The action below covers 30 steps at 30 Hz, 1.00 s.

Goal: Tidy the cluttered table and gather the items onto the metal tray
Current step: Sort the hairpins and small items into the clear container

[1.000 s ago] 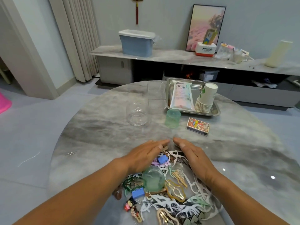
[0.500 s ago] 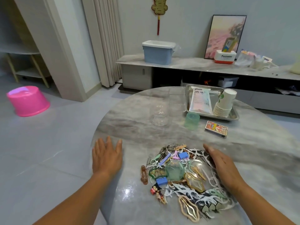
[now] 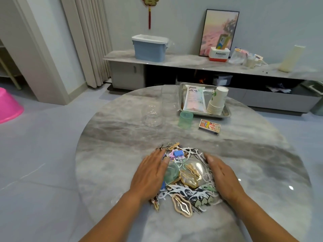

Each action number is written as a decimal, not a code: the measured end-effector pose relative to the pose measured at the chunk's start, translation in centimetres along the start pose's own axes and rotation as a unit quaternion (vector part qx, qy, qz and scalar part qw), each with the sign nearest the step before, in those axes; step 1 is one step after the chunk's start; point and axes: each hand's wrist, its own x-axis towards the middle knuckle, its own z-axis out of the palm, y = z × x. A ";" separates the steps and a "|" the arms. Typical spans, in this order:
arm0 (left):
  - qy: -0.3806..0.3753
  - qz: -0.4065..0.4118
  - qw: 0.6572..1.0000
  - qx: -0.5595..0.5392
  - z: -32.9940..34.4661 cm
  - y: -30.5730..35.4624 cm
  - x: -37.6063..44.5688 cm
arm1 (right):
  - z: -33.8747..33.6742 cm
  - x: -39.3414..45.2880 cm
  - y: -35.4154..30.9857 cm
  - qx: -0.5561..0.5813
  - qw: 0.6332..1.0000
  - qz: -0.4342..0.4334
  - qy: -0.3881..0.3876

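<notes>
A heap of small items (image 3: 187, 179) lies on the near part of the round marble table (image 3: 122, 137): hair clips, blue binder clips, white floss picks, round lids. My left hand (image 3: 150, 173) lies flat with straight fingers against the heap's left side. My right hand (image 3: 222, 177) presses flat against its right side. At the table's far edge stands the metal tray (image 3: 227, 114), holding a plastic packet (image 3: 194, 99) and a stack of paper cups (image 3: 217, 101).
Between heap and tray stand a green plastic cup (image 3: 185, 120), a matchbox (image 3: 209, 126), a clear round container (image 3: 152, 116) and a clear square box (image 3: 170, 100). Behind the table runs a low cabinet with a blue bin (image 3: 149, 48). A pink tub (image 3: 8, 107) sits on the floor left.
My left hand has swept in from the table's left edge to the heap's left side. The right hand stays at the heap's right side. The heap looks more bunched together.
</notes>
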 end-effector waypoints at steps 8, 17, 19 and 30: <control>0.009 0.018 0.999 -0.026 3.7 4.0 0.1 | -0.3 -0.7 0.2 -0.023 1.000 -0.001 0.011; 0.127 -0.015 0.980 -0.152 2.4 4.4 -2.7 | -1.8 -3.0 1.0 -0.012 0.993 0.010 0.120; 0.216 -0.055 0.971 -0.088 3.3 4.6 -4.7 | -1.3 -3.7 1.2 -0.007 0.986 0.019 0.165; 0.239 -0.147 0.957 -0.071 8.1 11.4 -4.5 | 3.1 -6.0 0.6 -0.091 0.966 0.055 0.236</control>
